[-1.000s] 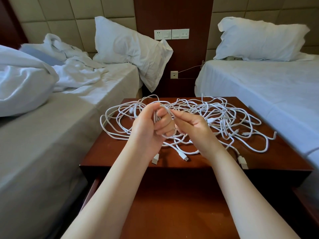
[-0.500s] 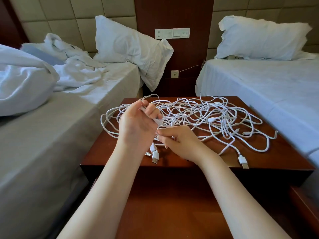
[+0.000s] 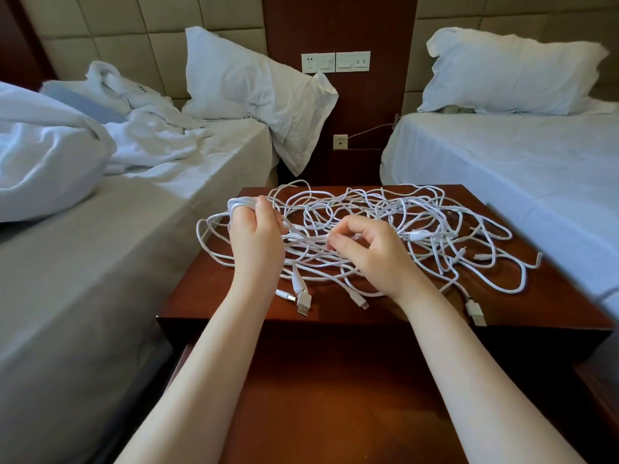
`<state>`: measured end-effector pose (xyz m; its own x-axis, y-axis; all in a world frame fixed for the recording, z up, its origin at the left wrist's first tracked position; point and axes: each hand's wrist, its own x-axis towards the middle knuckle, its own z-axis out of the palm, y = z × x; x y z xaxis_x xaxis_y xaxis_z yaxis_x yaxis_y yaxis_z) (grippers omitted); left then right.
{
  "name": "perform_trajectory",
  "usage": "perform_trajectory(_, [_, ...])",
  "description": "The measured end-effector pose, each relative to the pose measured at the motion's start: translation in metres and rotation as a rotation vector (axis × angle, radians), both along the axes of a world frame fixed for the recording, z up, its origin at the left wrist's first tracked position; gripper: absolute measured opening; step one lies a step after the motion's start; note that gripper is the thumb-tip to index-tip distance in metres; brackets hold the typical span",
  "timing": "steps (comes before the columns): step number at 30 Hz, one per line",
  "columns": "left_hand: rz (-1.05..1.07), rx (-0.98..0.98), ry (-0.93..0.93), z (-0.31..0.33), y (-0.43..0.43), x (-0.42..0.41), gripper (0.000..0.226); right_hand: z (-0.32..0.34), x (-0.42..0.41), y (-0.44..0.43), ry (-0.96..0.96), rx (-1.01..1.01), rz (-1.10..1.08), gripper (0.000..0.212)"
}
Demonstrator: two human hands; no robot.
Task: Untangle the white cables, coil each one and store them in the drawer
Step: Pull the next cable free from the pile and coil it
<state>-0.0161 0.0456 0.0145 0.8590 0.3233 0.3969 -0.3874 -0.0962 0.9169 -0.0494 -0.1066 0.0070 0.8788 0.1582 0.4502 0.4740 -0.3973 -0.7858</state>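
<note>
A tangle of white cables [image 3: 395,226] lies spread over the top of a dark wooden nightstand [image 3: 552,296]. Several plug ends lie near its front edge, among them a USB plug [image 3: 304,303] and another [image 3: 475,312]. My left hand [image 3: 256,236] is at the left of the heap, its fingers shut on a small bundle of cable loops [image 3: 238,205]. My right hand [image 3: 368,252] hovers over the middle of the tangle, thumb and fingers curled and pinching a strand. Below the top, the open drawer [image 3: 335,396] shows its wooden bottom between my forearms.
A bed with a rumpled duvet [image 3: 47,155] and pillow [image 3: 251,92] stands close on the left. A made bed [image 3: 519,155] with a pillow stands on the right. A wall panel with sockets [image 3: 335,61] is behind the nightstand.
My left hand has moved left and away from me, carrying cable loops around its fingers. My right hand has moved from beside the left hand to the middle of the tangle.
</note>
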Motion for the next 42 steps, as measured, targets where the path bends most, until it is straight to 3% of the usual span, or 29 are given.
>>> perform_trajectory(5, [0.067,0.438,-0.038,-0.009,-0.004,0.001,0.039,-0.001,0.003,0.004,-0.05,0.006,-0.044,0.011])
perform_trajectory(8, [-0.057,0.614,0.057,-0.012,-0.01,-0.001,0.038,-0.003,0.005,0.003,-0.093,0.04,-0.039,0.009])
perform_trajectory(13, [-0.358,0.521,0.188,-0.002,-0.009,-0.013,0.032,-0.011,0.013,0.001,-0.171,0.016,-0.045,0.007])
perform_trajectory(15, [-0.495,0.559,0.274,0.0,-0.006,-0.016,0.027,-0.01,0.013,0.0,-0.16,0.017,-0.026,0.011])
perform_trajectory(18, [-0.687,0.453,0.429,0.006,-0.004,-0.017,0.026,-0.005,0.01,-0.004,-0.13,0.08,0.022,0.018])
perform_trajectory(21, [-0.763,0.539,0.419,0.01,-0.006,-0.02,0.036,-0.002,0.009,-0.007,-0.106,0.182,0.045,0.021])
perform_trajectory(24, [-0.706,0.625,0.326,0.009,-0.011,-0.025,0.044,-0.002,0.009,-0.004,-0.128,0.236,0.061,0.021])
perform_trajectory(28, [-0.741,0.455,0.316,0.012,-0.01,-0.027,0.042,-0.013,0.013,-0.004,-0.06,0.228,0.014,0.014])
perform_trajectory(33, [-0.805,0.104,0.256,0.018,-0.002,-0.023,0.04,-0.028,0.022,0.001,-0.012,-0.099,-0.047,0.037])
perform_trajectory(37, [-0.905,-0.191,0.166,0.023,0.006,-0.018,0.03,-0.031,0.026,0.002,0.001,-0.178,-0.096,0.029])
perform_trajectory(40, [-0.966,-0.448,0.063,0.033,0.017,-0.014,0.042,-0.034,0.028,-0.002,0.063,-0.181,-0.139,0.029])
perform_trajectory(42, [-0.982,-0.532,0.022,0.037,0.022,-0.015,0.045,-0.04,0.031,-0.001,-0.021,-0.334,-0.185,0.03])
